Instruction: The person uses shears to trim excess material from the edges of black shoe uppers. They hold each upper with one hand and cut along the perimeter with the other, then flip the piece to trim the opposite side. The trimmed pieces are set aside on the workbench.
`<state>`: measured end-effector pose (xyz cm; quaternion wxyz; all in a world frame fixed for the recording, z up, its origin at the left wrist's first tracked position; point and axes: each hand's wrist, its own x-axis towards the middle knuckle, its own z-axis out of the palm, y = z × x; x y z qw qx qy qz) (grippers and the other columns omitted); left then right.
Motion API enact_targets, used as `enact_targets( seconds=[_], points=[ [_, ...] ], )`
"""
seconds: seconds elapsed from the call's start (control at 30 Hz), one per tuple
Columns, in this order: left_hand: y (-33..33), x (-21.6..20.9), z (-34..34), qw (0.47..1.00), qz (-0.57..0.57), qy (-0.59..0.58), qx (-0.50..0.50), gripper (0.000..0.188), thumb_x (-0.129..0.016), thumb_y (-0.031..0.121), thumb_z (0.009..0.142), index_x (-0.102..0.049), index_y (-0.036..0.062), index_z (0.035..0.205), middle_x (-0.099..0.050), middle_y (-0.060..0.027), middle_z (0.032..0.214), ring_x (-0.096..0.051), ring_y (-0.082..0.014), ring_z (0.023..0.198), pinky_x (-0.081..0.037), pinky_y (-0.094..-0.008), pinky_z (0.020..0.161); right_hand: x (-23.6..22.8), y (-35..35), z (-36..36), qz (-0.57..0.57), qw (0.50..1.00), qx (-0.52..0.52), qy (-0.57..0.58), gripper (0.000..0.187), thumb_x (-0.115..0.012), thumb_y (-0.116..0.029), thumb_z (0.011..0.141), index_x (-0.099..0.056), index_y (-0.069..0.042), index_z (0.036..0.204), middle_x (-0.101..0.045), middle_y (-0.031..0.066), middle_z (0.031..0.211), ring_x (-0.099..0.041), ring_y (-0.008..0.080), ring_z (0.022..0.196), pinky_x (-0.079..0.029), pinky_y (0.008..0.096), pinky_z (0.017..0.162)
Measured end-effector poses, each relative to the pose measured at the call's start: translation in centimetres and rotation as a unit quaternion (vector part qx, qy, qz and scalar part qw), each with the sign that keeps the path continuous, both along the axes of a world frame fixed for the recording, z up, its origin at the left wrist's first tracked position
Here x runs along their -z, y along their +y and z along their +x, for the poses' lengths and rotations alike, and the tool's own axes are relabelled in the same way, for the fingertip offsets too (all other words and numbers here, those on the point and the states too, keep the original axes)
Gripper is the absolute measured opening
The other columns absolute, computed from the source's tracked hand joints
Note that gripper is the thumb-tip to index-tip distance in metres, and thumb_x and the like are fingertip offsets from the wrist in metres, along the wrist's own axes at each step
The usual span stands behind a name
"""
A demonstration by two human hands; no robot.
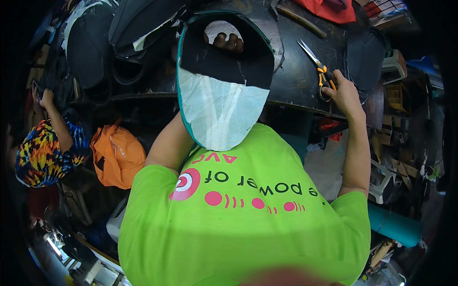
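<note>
Thru holed blk/wht piece point(224, 102), L hand point(228, 43) shows.

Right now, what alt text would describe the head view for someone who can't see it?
A person's left hand holds a teal-edged, black-and-pale-blue oval fabric piece; the right hand touches orange-and-black-handled metal scissors at a dark worktable.

Black workbench point(298, 81): black shaped panels point(89, 50) left; stick point(301, 21), red fabric point(331, 10) far right; scissors point(312, 55) right, black panel point(365, 57) right of them.
</note>
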<state>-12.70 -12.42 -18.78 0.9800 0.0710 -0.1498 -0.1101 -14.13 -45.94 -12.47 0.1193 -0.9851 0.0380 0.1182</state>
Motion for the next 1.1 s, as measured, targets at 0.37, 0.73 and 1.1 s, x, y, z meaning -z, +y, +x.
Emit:
enact_targets(
  seconds=[0.37, 0.73, 1.1],
  points=[
    [0.0, 3.6, 0.1, 0.999, -0.023, -0.035, 0.013, 0.028, -0.042, 0.032, 0.107, -0.06, 0.0115, 0.107, -0.063, -0.0027, 0.116, -0.05, -0.0152, 0.124, -0.033, -0.0307, 0.114, 0.9, -0.2, -0.9, -0.064, 0.993, -0.059, -0.074, 0.042, -0.077, -0.028, 0.082, -0.059, -0.003, 0.111, -0.062, 0.0183, 0.104, -0.062, 0.0367, 0.101, -0.048, 0.0454, 0.085],
    [0.7, 4.1, 0.3, 0.997, 0.034, -0.07, -0.026, 0.04, -0.028, 0.038, 0.109, -0.056, 0.0116, 0.12, -0.061, -0.0021, 0.125, -0.051, -0.0168, 0.132, -0.029, -0.0299, 0.122, 2.1, -1.9, 0.1, 0.009, 1.0, 0.016, -0.012, 0.037, -0.074, -0.021, 0.08, -0.065, -0.001, 0.11, -0.07, 0.0186, 0.091, -0.068, 0.0365, 0.089, -0.051, 0.0429, 0.081],
    [-0.4, 9.3, 7.1, 0.9, -0.11, -0.42, -0.049, 0.041, -0.042, 0.042, 0.105, -0.052, 0.0206, 0.138, -0.045, 0.0025, 0.148, -0.028, -0.0178, 0.148, -0.017, -0.0339, 0.124, -1.0, -0.4, -4.5, 0.581, 0.786, 0.008, 0.211, 0.053, -0.084, -0.04, 0.073, -0.06, -0.005, 0.105, -0.062, 0.0022, 0.077, -0.057, 0.0074, 0.063, -0.046, 0.0186, 0.056]
  ],
)
